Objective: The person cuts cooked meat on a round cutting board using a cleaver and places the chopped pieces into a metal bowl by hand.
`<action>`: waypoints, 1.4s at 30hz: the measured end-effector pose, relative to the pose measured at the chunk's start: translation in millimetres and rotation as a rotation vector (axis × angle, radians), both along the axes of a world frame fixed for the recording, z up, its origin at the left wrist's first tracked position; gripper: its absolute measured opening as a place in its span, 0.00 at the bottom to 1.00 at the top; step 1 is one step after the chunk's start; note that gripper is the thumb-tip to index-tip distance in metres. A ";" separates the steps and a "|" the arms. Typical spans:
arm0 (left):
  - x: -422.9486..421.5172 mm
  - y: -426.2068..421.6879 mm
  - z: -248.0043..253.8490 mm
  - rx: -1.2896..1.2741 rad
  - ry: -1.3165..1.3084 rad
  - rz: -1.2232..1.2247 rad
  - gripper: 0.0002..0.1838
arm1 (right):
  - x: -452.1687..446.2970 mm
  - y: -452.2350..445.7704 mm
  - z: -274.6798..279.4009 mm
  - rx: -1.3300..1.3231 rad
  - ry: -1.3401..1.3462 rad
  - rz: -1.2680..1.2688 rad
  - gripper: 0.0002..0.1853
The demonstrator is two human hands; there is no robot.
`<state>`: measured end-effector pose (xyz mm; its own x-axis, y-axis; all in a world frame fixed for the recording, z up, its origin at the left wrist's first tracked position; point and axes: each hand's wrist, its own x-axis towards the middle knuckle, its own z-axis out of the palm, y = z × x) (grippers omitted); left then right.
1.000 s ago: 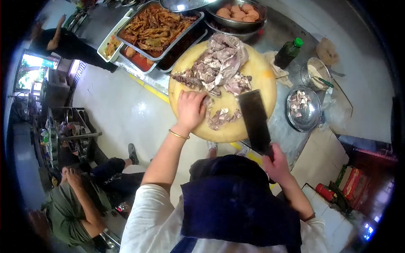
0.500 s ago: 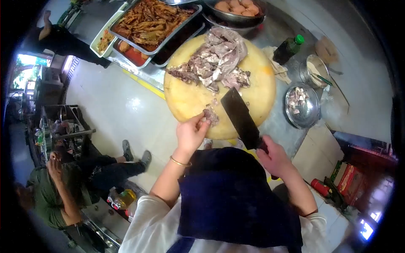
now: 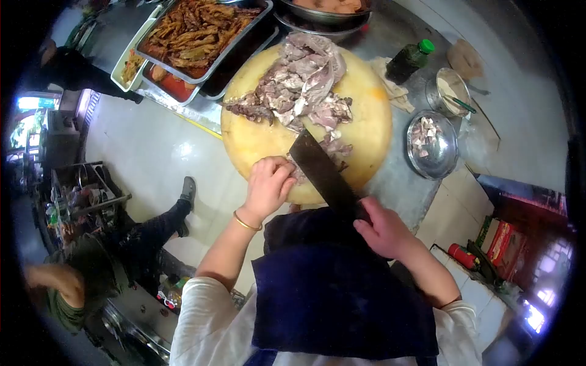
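Observation:
My right hand [image 3: 387, 227] grips the handle of a dark cleaver [image 3: 322, 172], its blade slanting up and left over the round yellow chopping board [image 3: 372, 131]. The curled fingers of my left hand [image 3: 267, 183] press on a small piece of meat [image 3: 297, 175] near the board's front edge, close beside the blade. The fingers hide part of that piece. More small bits of meat [image 3: 337, 148] lie just beyond the cleaver. Toward the back of the board sits a large heap of greyish-pink cooked meat [image 3: 305, 79].
Trays of brown braised food [image 3: 198, 30] stand back left, near a metal bowl [image 3: 326, 13]. To the right are a green-capped bottle [image 3: 409, 62], a cloth [image 3: 394, 91], a bowl with a green-handled utensil [image 3: 453, 91] and a bowl of chopped pieces [image 3: 432, 145]. Another person [image 3: 91, 274] is at left.
The cleaver has come left, right up to my left hand. My left fingers have curled down over the meat. The other person at left has shifted position, and the view has moved slightly.

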<state>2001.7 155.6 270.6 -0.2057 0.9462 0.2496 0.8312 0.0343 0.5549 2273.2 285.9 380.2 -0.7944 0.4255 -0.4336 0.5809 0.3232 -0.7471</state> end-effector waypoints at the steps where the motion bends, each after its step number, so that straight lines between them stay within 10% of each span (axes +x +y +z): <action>1: -0.2 -0.3 -0.5 -0.010 0.014 -0.007 0.16 | -1.4 1.3 3.2 -0.005 -0.017 0.009 0.21; 31: -7.9 0.4 -9.6 0.028 -0.065 -0.011 0.14 | -119.0 13.1 -35.1 0.192 -0.173 0.105 0.18; 42: 4.9 15.6 -3.6 -0.007 0.073 0.058 0.20 | -8.5 13.0 6.5 0.085 -0.130 -0.019 0.18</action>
<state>2006.6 171.3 267.0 -0.2419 0.9350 0.2591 0.8661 0.0877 0.4921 2264.6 298.9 386.7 -0.7253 0.4795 -0.4941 0.6777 0.3704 -0.6353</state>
